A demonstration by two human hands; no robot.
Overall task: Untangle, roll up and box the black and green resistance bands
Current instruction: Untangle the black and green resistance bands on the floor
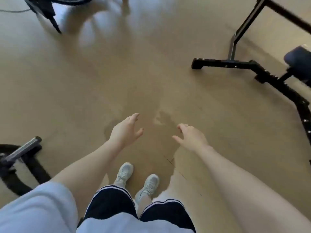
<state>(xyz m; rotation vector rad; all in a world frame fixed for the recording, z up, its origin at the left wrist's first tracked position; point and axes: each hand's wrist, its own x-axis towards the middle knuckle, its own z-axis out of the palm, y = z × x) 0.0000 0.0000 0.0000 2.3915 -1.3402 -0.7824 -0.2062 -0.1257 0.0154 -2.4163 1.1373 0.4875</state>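
No resistance band and no box shows in the head view. My left hand point(125, 130) is stretched out in front of me over the tan floor, fingers loosely spread and holding nothing. My right hand point(191, 136) is held out beside it at about the same height, also relaxed and empty, with a ring on one finger. The two hands are apart, a gap of bare floor between them. I am standing; my two light sneakers point(134, 179) show below the hands.
A black weight-bench frame point(252, 69) with a dark pad point(299, 62) spreads over the floor at the right. Black equipment with a grey handle point(21, 153) sits at the lower left. A dark stand point(47, 12) stands at the top left.
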